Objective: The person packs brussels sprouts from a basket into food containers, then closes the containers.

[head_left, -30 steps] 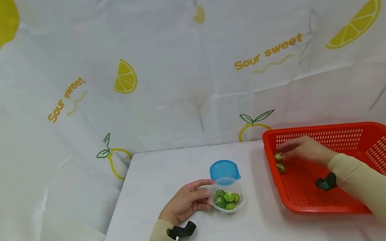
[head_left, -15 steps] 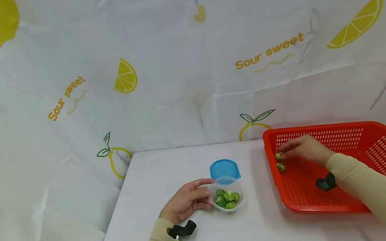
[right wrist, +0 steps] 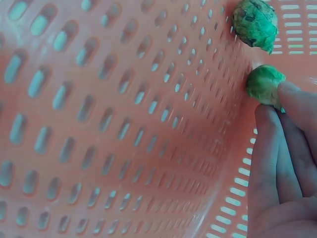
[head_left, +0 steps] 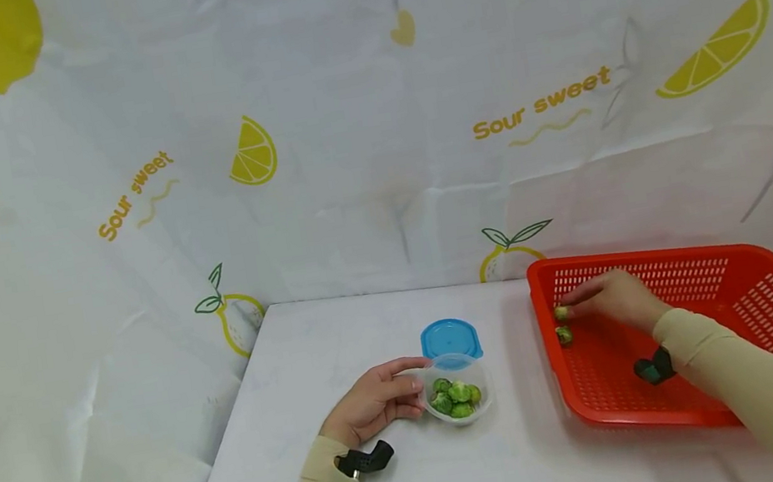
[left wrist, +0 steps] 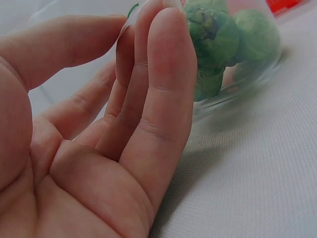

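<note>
Right hand (head_left: 616,299) fingertips pinching sprout (right wrist: 265,85), thumb hidden, second sprout (right wrist: 255,22) just beyond, left hand (head_left: 370,404) fingers straight against bowl (head_left: 460,403), rim cut off.

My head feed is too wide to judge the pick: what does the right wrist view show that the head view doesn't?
Right wrist only: fingertips touching one sprout, a second sprout lying apart from it. Head only: the left hand against the clear bowl of sprouts, and the blue lid behind it. Both: the right hand in the red basket.
</note>
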The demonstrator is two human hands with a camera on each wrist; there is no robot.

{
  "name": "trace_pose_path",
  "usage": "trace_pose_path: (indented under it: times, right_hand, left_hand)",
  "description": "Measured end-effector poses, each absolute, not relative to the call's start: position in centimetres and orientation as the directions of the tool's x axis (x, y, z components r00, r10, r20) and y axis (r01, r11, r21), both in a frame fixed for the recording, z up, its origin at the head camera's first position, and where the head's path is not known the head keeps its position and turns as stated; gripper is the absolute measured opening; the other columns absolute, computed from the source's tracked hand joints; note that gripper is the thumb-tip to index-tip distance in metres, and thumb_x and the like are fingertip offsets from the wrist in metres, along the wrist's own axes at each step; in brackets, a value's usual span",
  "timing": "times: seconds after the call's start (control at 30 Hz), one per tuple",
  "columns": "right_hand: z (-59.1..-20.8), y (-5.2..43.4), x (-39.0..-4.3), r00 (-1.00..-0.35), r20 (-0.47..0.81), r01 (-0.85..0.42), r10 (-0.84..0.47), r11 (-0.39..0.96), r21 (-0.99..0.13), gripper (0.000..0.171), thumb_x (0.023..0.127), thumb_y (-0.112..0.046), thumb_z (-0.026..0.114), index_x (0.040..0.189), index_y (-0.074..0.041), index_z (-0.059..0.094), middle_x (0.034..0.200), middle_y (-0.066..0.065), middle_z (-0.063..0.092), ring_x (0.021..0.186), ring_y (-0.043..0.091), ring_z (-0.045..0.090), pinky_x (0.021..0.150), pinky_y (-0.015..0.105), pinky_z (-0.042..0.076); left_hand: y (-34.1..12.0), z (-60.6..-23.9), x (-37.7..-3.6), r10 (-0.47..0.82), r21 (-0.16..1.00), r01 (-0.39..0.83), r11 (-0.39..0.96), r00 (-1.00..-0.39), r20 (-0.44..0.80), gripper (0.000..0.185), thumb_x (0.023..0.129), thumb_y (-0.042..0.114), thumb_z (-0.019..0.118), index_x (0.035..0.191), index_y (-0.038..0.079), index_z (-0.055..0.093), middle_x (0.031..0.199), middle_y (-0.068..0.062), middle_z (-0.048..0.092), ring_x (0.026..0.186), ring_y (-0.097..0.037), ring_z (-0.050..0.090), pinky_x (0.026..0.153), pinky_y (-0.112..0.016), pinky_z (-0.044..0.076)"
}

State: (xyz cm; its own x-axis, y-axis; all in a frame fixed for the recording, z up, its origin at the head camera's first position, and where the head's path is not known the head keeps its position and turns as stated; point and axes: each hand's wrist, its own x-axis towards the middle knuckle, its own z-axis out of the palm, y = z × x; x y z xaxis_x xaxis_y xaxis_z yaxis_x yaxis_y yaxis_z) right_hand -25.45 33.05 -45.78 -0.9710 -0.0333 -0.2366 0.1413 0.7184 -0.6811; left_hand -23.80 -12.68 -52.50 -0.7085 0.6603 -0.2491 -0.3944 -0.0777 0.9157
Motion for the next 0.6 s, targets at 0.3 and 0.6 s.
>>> trace_pose_path:
  times: [0.3, 0.6]
  right_hand:
    - [-44.0, 34.3, -24.4, -0.972, -0.228, 0.118, -0.062, 0.706, -0.698, 0.047, 0.104, -0.047, 0.071, 0.142, -0.019, 0.073, 0.149, 0.019, 0.066, 0.136, 0.041, 0.055, 0.109, 0.061, 0.054]
    - [-41.5, 35.2, -22.7, -0.970, -0.243, 0.158, -0.019, 0.709, -0.688, 0.071, 0.099, -0.069, 0.066, 0.155, -0.026, 0.062, 0.166, 0.022, 0.046, 0.144, 0.046, 0.043, 0.104, 0.064, 0.056]
  left_hand:
    - [-12.6, -52.4, -23.7, 0.661, 0.915, -0.396, -0.080, -0.708, -0.249, 0.049, 0.107, 0.012, 0.066, 0.156, 0.010, 0.056, 0.091, 0.000, 0.072, 0.082, -0.012, 0.073, 0.081, -0.025, 0.065]
    - [-12.6, -52.3, -23.6, 0.656, 0.914, -0.399, -0.079, -0.711, -0.254, 0.051, 0.106, 0.013, 0.068, 0.156, 0.010, 0.056, 0.092, -0.001, 0.072, 0.082, -0.012, 0.073, 0.081, -0.026, 0.065]
